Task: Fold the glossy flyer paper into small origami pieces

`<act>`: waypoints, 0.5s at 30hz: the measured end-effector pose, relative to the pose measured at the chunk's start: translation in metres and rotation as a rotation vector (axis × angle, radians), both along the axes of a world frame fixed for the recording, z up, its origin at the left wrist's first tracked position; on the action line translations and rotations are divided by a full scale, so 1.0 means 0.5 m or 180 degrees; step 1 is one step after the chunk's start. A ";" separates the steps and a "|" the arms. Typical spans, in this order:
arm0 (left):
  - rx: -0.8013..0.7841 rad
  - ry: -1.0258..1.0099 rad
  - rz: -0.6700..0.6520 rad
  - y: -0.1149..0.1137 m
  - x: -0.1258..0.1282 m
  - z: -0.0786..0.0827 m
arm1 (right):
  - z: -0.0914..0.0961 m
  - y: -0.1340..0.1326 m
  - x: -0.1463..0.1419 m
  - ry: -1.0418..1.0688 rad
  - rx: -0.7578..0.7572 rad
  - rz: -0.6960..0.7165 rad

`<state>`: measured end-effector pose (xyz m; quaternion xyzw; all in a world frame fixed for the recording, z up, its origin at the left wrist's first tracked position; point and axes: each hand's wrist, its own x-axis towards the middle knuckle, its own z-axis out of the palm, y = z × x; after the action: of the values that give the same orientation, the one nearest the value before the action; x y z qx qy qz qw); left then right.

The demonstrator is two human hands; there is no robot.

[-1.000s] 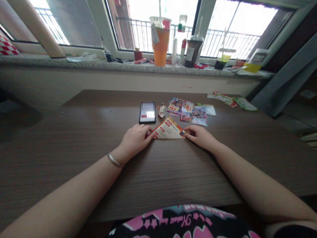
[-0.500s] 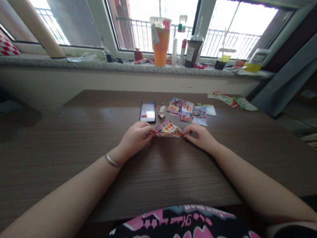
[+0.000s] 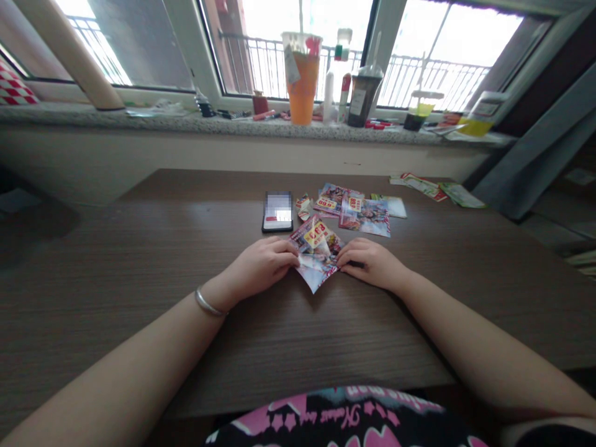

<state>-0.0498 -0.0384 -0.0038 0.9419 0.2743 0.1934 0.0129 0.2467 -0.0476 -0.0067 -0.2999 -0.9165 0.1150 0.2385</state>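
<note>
A colourful printed paper square lies as a diamond on the dark wooden table, partly unfolded, one corner pointing toward me. My left hand pinches its left corner with curled fingers; a silver bangle sits on that wrist. My right hand pinches the right corner the same way. A black phone with a lit screen lies just beyond the paper.
More printed leaflets and a small folded scrap lie behind the paper. Further leaflets sit at the far right. On the stone windowsill stand an orange cup, a dark drink cup, bottles and small items.
The paper lay as a folded triangle; both hands lifted and opened it, and it now spreads out as a diamond with the picture side up.
</note>
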 end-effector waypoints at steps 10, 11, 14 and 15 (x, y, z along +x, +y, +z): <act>-0.0261 0.0205 -0.0127 -0.017 0.013 0.017 | 0.010 -0.018 -0.020 -0.0750 0.0313 -0.0071; -0.0289 0.0222 -0.0140 -0.019 0.014 0.020 | 0.012 -0.019 -0.022 -0.0790 0.0321 -0.0081; -0.0367 0.0279 -0.0149 -0.026 0.016 0.026 | 0.016 -0.023 -0.027 -0.0854 0.0342 -0.0131; -0.0390 0.0300 -0.0146 -0.028 0.017 0.027 | 0.017 -0.025 -0.028 -0.0873 0.0346 -0.0163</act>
<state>-0.0415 -0.0524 0.0098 0.9535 0.2642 0.1313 0.0619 0.2325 -0.0599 0.0019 -0.3227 -0.9374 0.0169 0.1298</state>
